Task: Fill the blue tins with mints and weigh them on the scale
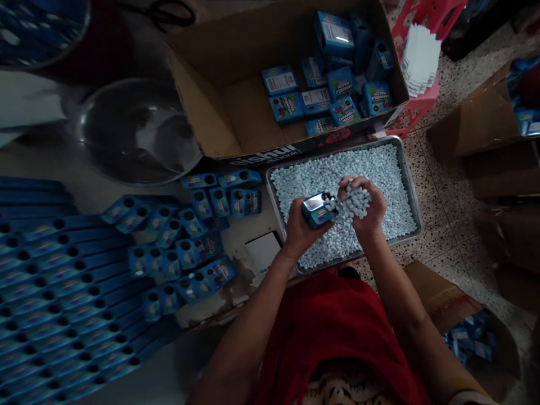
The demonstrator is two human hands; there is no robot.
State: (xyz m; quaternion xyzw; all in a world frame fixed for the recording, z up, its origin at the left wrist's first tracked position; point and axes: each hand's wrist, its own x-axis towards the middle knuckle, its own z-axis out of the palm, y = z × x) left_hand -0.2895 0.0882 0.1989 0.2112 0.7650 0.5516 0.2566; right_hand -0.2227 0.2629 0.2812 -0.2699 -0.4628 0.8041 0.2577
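A metal tray (412, 194) full of small pale blue and white candies lies in front of me. Over its left part, my left hand (301, 229) is wrapped round a small blue box (317, 209), tilted with its holed end toward the right. My right hand (368, 211) is cupped round a heap of the candies (358, 201), just right of that box. Some candies lie between the cupped hand and the box's hole.
Behind the tray, a cardboard box (240, 107) holds several blue boxes. Rows of blue boxes (63, 292) with round holes fill the left. A metal bowl (126, 129) stands back left. White cards (421, 59) lie on a red stool (423, 104). Open cartons (476, 121) stand right.
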